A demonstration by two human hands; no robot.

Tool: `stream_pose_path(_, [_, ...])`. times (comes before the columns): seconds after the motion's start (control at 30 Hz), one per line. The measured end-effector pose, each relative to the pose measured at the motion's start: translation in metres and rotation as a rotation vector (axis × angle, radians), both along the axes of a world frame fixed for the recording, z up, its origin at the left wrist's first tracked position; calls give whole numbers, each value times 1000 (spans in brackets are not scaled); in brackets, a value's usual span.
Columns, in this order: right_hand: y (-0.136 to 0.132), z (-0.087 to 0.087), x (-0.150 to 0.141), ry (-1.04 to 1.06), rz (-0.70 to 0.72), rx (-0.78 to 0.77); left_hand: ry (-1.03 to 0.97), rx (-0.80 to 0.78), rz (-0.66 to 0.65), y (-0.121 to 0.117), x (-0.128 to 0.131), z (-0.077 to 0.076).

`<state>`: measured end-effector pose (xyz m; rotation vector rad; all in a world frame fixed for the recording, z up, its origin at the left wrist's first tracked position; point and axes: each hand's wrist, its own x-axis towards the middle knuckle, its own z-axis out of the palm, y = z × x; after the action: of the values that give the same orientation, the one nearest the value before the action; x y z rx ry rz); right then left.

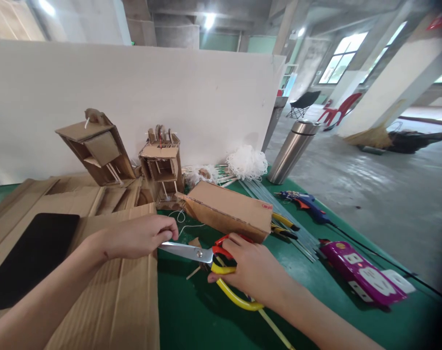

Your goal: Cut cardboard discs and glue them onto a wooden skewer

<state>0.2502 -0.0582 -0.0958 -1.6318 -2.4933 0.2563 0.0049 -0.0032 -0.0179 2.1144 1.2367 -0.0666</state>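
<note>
My right hand (250, 267) is wrapped round the handles of a pair of scissors (186, 251), one handle red and the other yellow. Their blades look closed together and point left, the tips close to my left hand (146, 236). That hand is closed in a pinch above the edge of the cardboard; whatever is between its fingers is hidden. A thin white string (190, 226) curls on the green table just beyond its fingertips. Behind the scissors lies a long cardboard box (230, 206), and a small cardboard scrap (195, 242) lies beside the blades.
Two cardboard models (161, 170) stand at the back, near a white board (133, 97). Flat cardboard (122, 287) with a black tablet-like slab (35, 257) covers the left. Rightward are pliers (284, 228), clear rods (297, 240), a glue gun (308, 204), a purple power strip (363, 272) and a steel flask (294, 151).
</note>
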Motion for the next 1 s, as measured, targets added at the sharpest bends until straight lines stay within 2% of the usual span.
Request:
stream_pose_path(0.13, [1,2,0,-4,5,18,-38,54,48,1,0,3])
stream_pose_path(0.3, [-3,7,5,43,52,-11,-39,103,42,6,0,5])
stream_pose_path(0.47, [-18,3,20,55,66,-176,-254,44,24,7,6,-14])
stream_pose_path(0.57, [-25,2,30,113,79,-297,-314,-54,113,1,16,-28])
stream_pose_path(0.67, [-28,6,37,178,91,-358,-350,-47,145,-8,25,-36])
stream_pose_path(0.8, [-32,10,45,210,101,-357,-431,-45,139,-16,33,-40])
stream_pose_path(1.0, [-39,21,48,182,143,-234,-741,-136,174,-21,47,-51])
